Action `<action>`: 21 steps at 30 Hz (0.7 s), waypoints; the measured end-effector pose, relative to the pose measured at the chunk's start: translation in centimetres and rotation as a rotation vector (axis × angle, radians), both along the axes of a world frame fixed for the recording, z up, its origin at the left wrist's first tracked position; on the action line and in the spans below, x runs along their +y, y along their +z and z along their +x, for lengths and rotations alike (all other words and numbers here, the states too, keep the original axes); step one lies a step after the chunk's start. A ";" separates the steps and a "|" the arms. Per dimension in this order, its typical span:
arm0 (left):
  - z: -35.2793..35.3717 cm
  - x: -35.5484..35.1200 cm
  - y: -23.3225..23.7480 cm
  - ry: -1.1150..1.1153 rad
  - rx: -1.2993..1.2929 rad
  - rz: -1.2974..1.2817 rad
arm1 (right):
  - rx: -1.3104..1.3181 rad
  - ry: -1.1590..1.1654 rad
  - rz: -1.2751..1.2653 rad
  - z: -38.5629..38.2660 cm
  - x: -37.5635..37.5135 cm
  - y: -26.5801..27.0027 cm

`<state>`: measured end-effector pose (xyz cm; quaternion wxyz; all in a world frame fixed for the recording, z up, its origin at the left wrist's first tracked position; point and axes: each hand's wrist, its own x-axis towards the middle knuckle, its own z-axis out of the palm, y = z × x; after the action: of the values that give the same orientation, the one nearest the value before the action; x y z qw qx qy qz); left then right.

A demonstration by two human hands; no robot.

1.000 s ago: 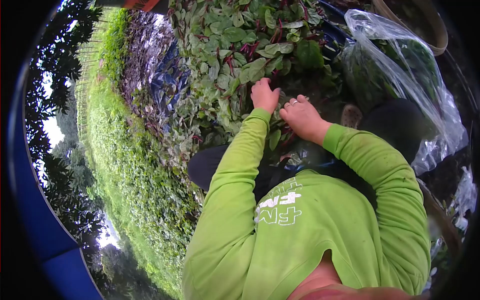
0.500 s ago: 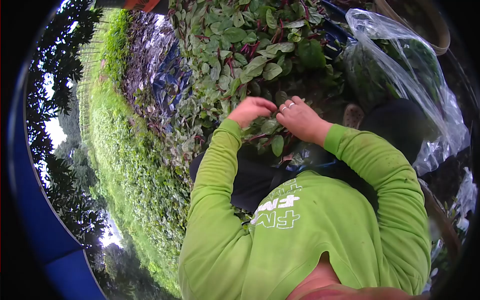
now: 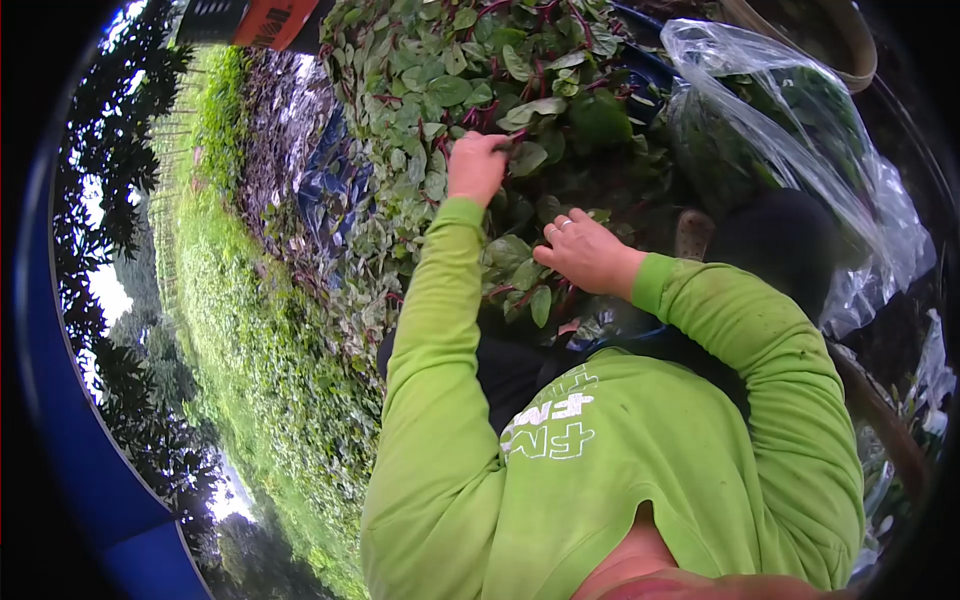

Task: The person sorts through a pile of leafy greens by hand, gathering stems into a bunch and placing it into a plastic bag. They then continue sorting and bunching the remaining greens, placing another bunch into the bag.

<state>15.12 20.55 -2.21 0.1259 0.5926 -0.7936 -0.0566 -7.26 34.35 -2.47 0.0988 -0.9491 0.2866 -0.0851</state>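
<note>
Onto the leafy pile [image 3: 440, 95] spread before the wearer, the left hand [image 3: 476, 166] has been moved, away from the right; its fingers are bent, and whether a stem is gripped cannot be told. At the pile's near edge, the right hand [image 3: 588, 252] is held half-curled beside loose leaves [image 3: 508, 252], its grip likewise unclear. Right of the pile, greens are covered by a clear bag [image 3: 888, 225].

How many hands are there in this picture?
2. The left hand is farther out, among the leaves; the right hand is lower in the picture, nearer the green shirt. No other hand shows.
</note>
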 end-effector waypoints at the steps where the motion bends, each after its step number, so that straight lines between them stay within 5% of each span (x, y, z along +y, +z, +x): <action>1: 0.7 0.3 1.4 0.039 0.156 0.057 | -0.001 0.000 0.003 -0.1 0.0 0.0; 5: 5.0 2.8 9.0 0.410 0.988 0.649 | -0.012 -0.004 0.020 -0.2 0.1 -0.2; 11: 17.0 5.3 3.9 0.669 1.165 1.154 | 0.010 -0.002 0.035 -0.2 0.2 0.3; 14: 11.3 6.6 3.0 0.811 0.496 0.645 | 0.004 -0.002 0.037 0.0 0.2 0.1; 15: 14.6 5.7 -1.9 0.571 0.182 0.344 | 0.007 -0.002 0.035 0.1 0.1 0.1; 18: 6.3 5.4 1.5 0.310 -0.032 -0.105 | 0.001 0.000 0.022 0.2 0.0 0.0; 20: 4.0 3.8 0.1 0.014 0.048 -0.245 | -0.024 0.003 0.006 0.2 0.0 -0.2; 21: 3.2 2.9 -0.5 0.054 0.029 -0.323 | -0.027 -0.002 -0.025 0.4 0.0 -0.4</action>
<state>18.27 23.43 -2.72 0.2324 0.5847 -0.7744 0.0662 -6.88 34.34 -2.87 0.0907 -0.9488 0.2849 -0.1015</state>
